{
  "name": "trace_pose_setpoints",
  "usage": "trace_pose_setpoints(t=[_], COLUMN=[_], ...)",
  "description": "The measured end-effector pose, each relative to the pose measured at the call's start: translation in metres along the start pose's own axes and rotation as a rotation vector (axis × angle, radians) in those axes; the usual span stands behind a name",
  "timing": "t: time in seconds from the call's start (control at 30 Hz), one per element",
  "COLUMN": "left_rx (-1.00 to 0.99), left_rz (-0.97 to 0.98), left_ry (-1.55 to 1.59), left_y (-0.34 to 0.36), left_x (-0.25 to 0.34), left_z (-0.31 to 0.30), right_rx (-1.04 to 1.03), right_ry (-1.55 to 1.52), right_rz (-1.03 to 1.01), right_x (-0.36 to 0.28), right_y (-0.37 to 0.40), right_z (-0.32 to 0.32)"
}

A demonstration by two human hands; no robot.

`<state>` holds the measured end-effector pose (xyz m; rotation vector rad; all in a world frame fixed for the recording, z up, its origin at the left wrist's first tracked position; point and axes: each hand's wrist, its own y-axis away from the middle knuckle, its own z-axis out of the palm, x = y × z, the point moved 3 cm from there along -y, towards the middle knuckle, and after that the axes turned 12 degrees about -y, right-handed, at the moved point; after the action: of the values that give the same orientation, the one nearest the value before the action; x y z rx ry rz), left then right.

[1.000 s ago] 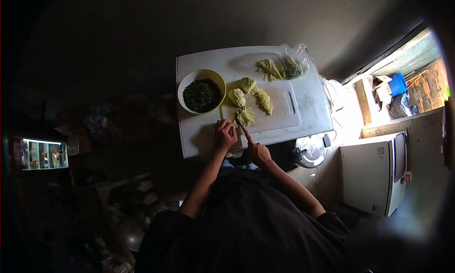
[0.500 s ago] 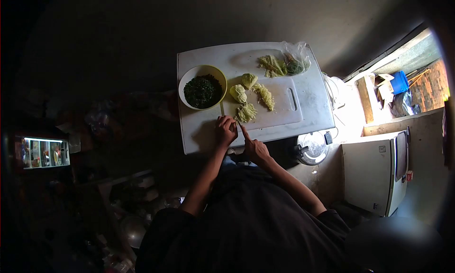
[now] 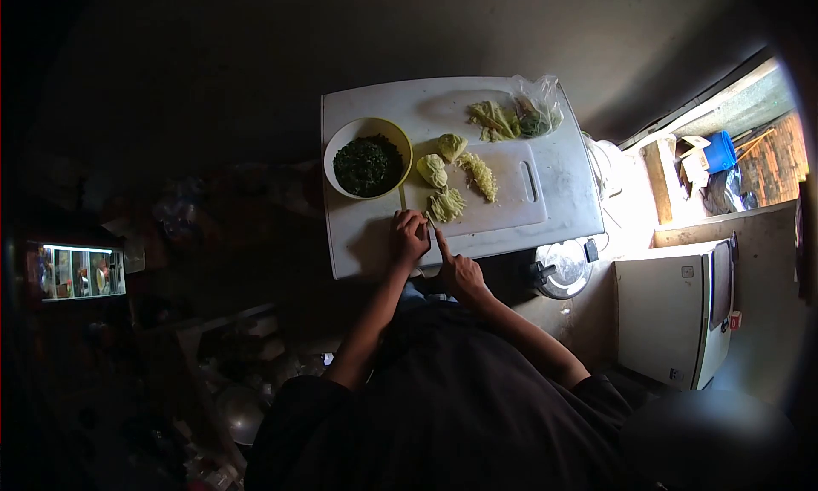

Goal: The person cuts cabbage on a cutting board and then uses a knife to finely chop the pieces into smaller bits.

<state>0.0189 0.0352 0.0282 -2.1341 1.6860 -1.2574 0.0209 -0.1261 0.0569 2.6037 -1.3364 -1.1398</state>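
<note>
My right hand (image 3: 464, 275) is closed around a knife (image 3: 432, 222), its index finger stretched along the blade toward the near edge of the white cutting board (image 3: 511, 214). Beside the blade tip, my left hand (image 3: 411, 238) has curled fingers; what they hold is hidden. Just beyond the fingers lies a loose, cut cabbage piece (image 3: 446, 205). Two pale green cabbage chunks (image 3: 432, 170) sit at the board's left side, and a pile of shredded cabbage (image 3: 482, 180) lies in its middle.
A bowl of chopped dark greens (image 3: 368, 164) stands left on the white table (image 3: 351, 248). Cabbage leaves (image 3: 494, 120) and a clear plastic bag (image 3: 538, 107) lie at the back. A lidded pot (image 3: 564, 268) and a white fridge (image 3: 660, 312) stand right, below table level.
The whole view has shifted slightly. Both hands stay at the board's near left corner, with the knife in nearly the same place.
</note>
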Motion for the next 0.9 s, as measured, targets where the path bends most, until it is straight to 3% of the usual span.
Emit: trace_pose_setpoints(t=[0.1,0.17,0.3,0.37,0.6,0.67,0.7,0.77,0.9], left_rx=[0.014,-0.001,0.006,0.016,0.020,0.002,-0.002,0.023,0.023], left_rz=[0.014,-0.014,0.000,0.001,0.010,0.021,0.026,0.025,0.028], left_ry=[0.016,0.024,0.015,0.018,0.016,-0.006,-0.004,0.021,0.022], left_y=[0.000,0.001,0.000,0.001,0.001,0.003,0.004,0.001,0.002], left_x=[-0.001,0.001,0.001,0.000,-0.002,-0.002,0.000,0.002,0.000], left_z=[0.000,-0.001,-0.001,0.000,0.002,0.002,0.002,-0.002,-0.001], right_rx=[0.007,0.139,0.106,-0.036,0.003,0.219,0.223,0.079,0.065], right_ry=[-0.003,0.005,0.008,0.002,0.031,0.039,0.036,0.039,0.052], right_rz=[0.001,-0.136,-0.101,0.024,-0.009,-0.218,-0.215,-0.096,-0.085], right_x=[0.005,0.009,0.005,0.002,0.020,0.028,0.025,0.011,0.030], right_y=[-0.007,-0.010,-0.013,-0.011,-0.004,-0.007,-0.008,-0.015,-0.007], right_z=[0.009,0.016,0.006,-0.003,0.017,0.024,0.020,0.011,0.019])
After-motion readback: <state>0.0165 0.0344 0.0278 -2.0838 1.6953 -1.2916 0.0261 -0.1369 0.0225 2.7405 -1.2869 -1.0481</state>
